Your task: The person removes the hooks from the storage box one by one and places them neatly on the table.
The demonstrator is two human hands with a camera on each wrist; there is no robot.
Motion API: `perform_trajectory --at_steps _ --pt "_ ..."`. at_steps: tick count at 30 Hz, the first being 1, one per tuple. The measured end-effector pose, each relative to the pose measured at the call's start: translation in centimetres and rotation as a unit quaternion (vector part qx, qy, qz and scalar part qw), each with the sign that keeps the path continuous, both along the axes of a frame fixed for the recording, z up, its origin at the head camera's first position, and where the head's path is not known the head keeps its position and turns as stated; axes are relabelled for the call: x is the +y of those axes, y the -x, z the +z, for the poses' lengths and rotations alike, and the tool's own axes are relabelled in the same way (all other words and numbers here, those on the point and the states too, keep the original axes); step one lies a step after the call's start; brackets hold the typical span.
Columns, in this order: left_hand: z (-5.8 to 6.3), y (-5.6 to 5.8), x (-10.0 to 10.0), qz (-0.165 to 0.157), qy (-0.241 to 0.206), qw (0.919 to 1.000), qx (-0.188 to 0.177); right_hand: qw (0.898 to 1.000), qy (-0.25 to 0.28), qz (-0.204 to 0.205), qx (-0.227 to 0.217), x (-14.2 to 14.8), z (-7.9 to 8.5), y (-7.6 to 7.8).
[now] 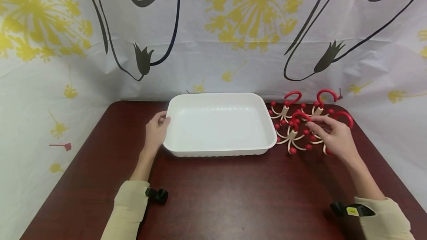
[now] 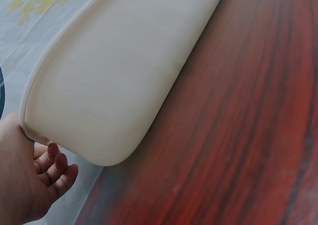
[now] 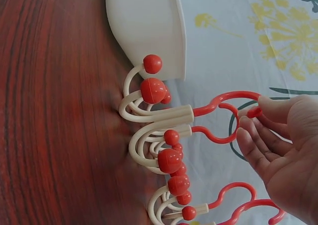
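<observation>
A white rectangular tray [image 1: 220, 121] lies on the table. My left hand [image 1: 156, 129] holds its left rim; in the left wrist view, the fingers [image 2: 59, 165] curl at the outside of the tray wall. To the right of the tray, my right hand [image 1: 337, 138] pinches the red hook of a multi-arm hook hanger [image 3: 176, 114] between thumb and fingers. This hanger has curved cream arms tipped with red balls, and its arms sit low near the tabletop. Whether they touch the table is hard to tell.
More hangers of the same kind stand close by: one back left [image 1: 284, 112], one back right [image 1: 318, 111], and one partly behind my right hand, its red hook [image 1: 348, 117] showing. The dark red wooden table [image 1: 227, 195] meets a flower-patterned cloth [image 1: 193, 55] behind.
</observation>
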State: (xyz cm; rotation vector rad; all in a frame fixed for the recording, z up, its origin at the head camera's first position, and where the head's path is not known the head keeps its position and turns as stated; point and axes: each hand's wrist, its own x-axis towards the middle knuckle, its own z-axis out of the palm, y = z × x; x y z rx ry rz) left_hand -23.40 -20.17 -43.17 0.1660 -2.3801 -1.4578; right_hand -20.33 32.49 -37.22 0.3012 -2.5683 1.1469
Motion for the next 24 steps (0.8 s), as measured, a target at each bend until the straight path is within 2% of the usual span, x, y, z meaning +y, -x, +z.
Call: perform_trajectory --at_steps 12,20,24 --pt "0.0 0.2 -0.2 -0.009 0.023 0.9996 0.01 1.0 -0.023 -0.012 0.012 0.2 0.3 1.0" --pt "0.5 0.0 -0.6 0.003 0.07 0.9974 0.02 0.999 -0.021 -0.024 0.024 -0.5 0.9 1.9" --pt "0.8 0.0 -0.8 0.007 0.098 0.9952 0.01 0.999 -0.024 -0.016 0.023 -0.8 1.1 2.5"
